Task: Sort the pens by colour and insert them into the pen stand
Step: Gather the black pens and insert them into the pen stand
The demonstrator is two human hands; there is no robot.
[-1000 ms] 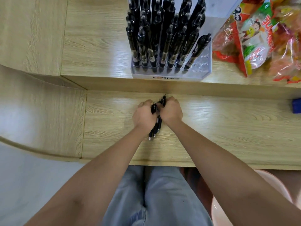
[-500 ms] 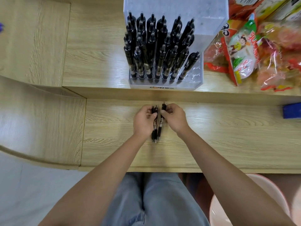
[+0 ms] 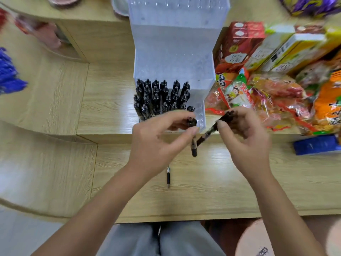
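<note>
A clear stepped pen stand stands on the raised shelf, its front rows filled with several black pens. My left hand pinches a black pen that hangs tip down in front of the stand's right front corner. My right hand grips another black pen, slanted down to the left, just right of the stand. A third black pen lies on the lower desk beneath my left wrist.
Snack bags and cartons crowd the shelf right of the stand. A blue object lies at the desk's right. Blue items show at the far left. My grey-trousered lap is below the desk edge.
Both hands have lifted from the desk, each carrying a black pen up toward the stand's front right. One pen stays on the desk. The camera has tilted up, showing more of the stand.
</note>
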